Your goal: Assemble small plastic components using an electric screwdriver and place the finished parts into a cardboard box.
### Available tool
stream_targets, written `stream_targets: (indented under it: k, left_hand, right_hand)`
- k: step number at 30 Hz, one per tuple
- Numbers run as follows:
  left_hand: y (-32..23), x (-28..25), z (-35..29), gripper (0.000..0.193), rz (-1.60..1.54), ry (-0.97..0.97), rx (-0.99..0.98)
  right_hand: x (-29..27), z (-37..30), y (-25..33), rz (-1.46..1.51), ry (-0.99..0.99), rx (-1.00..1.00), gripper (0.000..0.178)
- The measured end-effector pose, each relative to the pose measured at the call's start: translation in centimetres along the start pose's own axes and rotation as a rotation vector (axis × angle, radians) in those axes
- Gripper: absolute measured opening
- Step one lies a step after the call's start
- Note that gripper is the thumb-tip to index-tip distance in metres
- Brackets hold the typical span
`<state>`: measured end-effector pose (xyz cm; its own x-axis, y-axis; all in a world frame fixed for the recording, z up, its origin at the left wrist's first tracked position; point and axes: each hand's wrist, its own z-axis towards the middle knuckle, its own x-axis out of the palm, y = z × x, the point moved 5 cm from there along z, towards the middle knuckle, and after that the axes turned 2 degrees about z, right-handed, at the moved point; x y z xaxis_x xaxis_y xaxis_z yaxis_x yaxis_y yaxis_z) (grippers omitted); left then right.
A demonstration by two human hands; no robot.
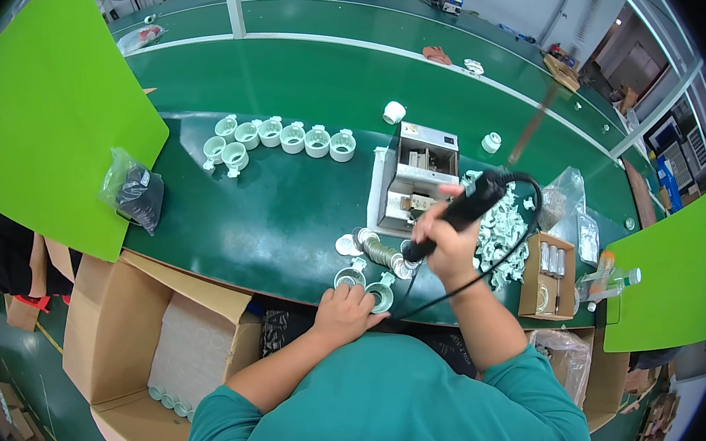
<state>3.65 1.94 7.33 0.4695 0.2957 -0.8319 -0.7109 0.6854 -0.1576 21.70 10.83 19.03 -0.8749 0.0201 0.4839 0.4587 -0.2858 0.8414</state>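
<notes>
A black electric screwdriver (472, 204) with a cord is gripped in my right hand (453, 253), raised over the bench and tilted down to the left. Its tip is not clear. At the front edge my left hand (342, 313) is closed against a pale green ring-shaped cup (381, 296) with a small tab. A second such cup (350, 277) stands just beyond my left fingers. Behind them lies a leaning row of round glassy discs (383, 252). Right of my right hand is a heap of small pale green plastic parts (504, 240).
Several more cups (292, 137) stand in rows at the back left. A metal box-shaped fixture (427, 149) sits behind my right hand. On the right are a small carton (548, 276) and a clear bottle (610, 283). A large open carton (167, 323) stands at the left. Green panels (54, 122) flank the bench.
</notes>
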Motion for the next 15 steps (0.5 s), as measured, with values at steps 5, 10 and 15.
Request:
stream_targets:
  k: [5,10,15]
  left_hand:
    - [0.0,-0.2,0.3,0.042,0.022,-0.017,-0.007]
    - [0.1,0.0,0.2,0.042,0.011,-0.030,-0.009]
    - [0.0,0.1,0.4,0.042,0.011,-0.048,-0.007]
  right_hand:
    - [0.4,-5.9,0.0,-0.190,0.224,-0.101,0.070]
    - [0.5,-7.7,-1.4,-0.361,0.317,-0.146,0.080]
    - [-0.3,-7.9,-2.7,-0.471,0.338,-0.183,0.085]
